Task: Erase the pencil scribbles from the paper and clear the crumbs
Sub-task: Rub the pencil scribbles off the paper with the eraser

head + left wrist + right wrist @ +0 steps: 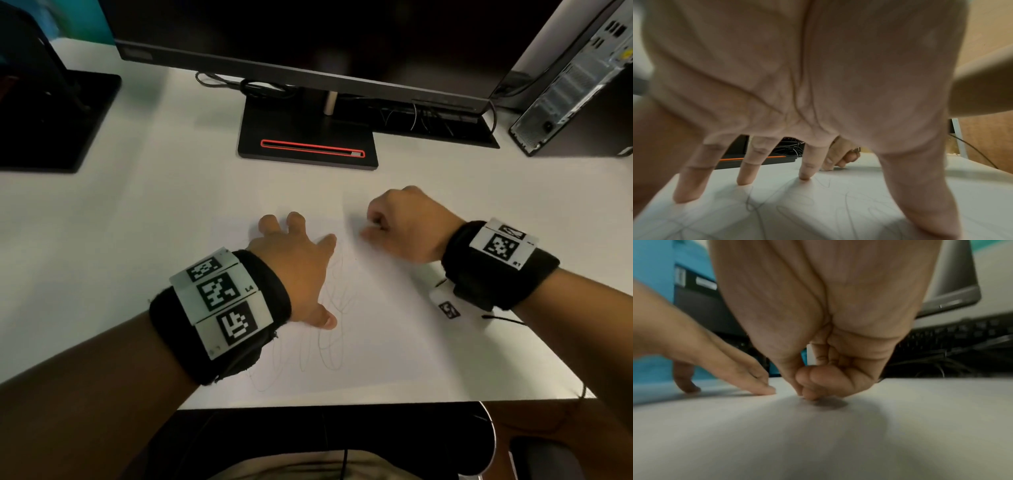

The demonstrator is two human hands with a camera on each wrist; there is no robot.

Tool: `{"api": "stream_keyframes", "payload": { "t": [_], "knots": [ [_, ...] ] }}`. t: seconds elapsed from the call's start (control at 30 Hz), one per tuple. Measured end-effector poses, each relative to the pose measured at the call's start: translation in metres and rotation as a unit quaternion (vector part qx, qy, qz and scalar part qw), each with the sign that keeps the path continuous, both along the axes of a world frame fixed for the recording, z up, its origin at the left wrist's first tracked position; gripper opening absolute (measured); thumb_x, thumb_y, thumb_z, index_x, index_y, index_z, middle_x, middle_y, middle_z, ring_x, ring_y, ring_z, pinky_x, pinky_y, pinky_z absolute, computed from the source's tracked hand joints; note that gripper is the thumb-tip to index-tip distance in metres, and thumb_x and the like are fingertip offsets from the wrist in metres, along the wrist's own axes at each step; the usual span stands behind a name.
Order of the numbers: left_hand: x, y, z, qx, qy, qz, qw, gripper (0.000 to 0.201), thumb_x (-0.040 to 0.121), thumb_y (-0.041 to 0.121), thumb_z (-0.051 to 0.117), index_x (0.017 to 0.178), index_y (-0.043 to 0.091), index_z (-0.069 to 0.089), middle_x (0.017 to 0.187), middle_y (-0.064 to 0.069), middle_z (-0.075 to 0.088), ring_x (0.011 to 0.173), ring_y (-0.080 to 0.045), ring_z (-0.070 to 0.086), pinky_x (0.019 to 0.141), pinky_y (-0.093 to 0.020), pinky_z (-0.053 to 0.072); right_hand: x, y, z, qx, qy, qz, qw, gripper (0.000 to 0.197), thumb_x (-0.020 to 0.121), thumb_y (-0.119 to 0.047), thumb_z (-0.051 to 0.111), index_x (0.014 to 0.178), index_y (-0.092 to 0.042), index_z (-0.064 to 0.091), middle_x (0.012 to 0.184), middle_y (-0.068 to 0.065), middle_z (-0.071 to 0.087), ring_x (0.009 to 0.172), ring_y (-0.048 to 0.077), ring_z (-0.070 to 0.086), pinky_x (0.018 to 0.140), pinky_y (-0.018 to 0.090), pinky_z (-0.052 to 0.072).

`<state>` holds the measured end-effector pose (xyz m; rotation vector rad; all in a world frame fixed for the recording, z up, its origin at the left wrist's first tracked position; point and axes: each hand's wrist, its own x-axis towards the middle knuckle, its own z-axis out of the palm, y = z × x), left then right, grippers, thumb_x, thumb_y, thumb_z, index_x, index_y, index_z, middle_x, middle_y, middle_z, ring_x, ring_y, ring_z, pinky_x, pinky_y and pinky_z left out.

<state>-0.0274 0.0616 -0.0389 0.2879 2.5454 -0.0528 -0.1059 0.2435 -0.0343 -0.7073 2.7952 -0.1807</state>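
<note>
A white sheet of paper (394, 325) lies on the white desk, with faint looping pencil scribbles (329, 335) across its left part. My left hand (294, 246) rests on the sheet with fingers spread and straight, fingertips (804, 177) pressing down over the scribbles (797, 209). My right hand (380, 222) is curled to the right of it, near the sheet's far edge. It pinches a small white eraser (810, 353), mostly hidden by the fingers. The eraser's lower end (826, 169) touches the paper. I make out no crumbs.
A black monitor stand (308, 144) with a red-rimmed slot stands just beyond the paper, cables (260, 85) behind it. A second dark stand (51, 120) is at far left, a computer tower (575, 85) at far right. The desk's front edge (342, 401) runs below my wrists.
</note>
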Motion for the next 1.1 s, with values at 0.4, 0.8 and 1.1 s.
{"api": "stream_keyframes", "payload": {
  "t": [0.4, 0.8, 1.1],
  "knots": [
    [0.003, 0.001, -0.002, -0.008, 0.006, 0.01, 1.0, 0.116, 0.075, 0.075, 0.067, 0.158, 0.017, 0.01, 0.16, -0.017, 0.011, 0.142, -0.044, 0.018, 0.094, -0.045, 0.051, 0.01, -0.021, -0.007, -0.005, -0.008, 0.072, 0.997, 0.034, 0.094, -0.028, 0.058, 0.064, -0.015, 0.048, 0.061, 0.0, 0.047, 0.058, 0.008, 0.039, 0.054, 0.028, 0.03],
    [0.004, 0.0, -0.002, -0.012, 0.007, 0.006, 1.0, 0.116, 0.076, 0.076, 0.065, 0.157, 0.014, 0.012, 0.159, -0.017, 0.014, 0.142, -0.045, 0.018, 0.095, -0.047, 0.05, -0.007, -0.022, -0.003, -0.021, 0.002, 0.034, 0.999, 0.037, 0.093, -0.029, 0.06, 0.063, -0.01, 0.05, 0.06, 0.005, 0.048, 0.059, 0.019, 0.043, 0.054, 0.03, 0.033],
    [0.006, -0.001, -0.002, -0.013, 0.01, 0.002, 1.0, 0.116, 0.078, 0.077, 0.063, 0.158, 0.011, 0.011, 0.159, -0.018, 0.014, 0.142, -0.046, 0.018, 0.095, -0.046, 0.049, -0.009, -0.024, -0.001, -0.013, 0.006, 0.032, 0.999, 0.036, 0.092, -0.028, 0.059, 0.064, -0.008, 0.049, 0.059, 0.005, 0.046, 0.06, 0.022, 0.042, 0.052, 0.031, 0.034]
  ]
}}
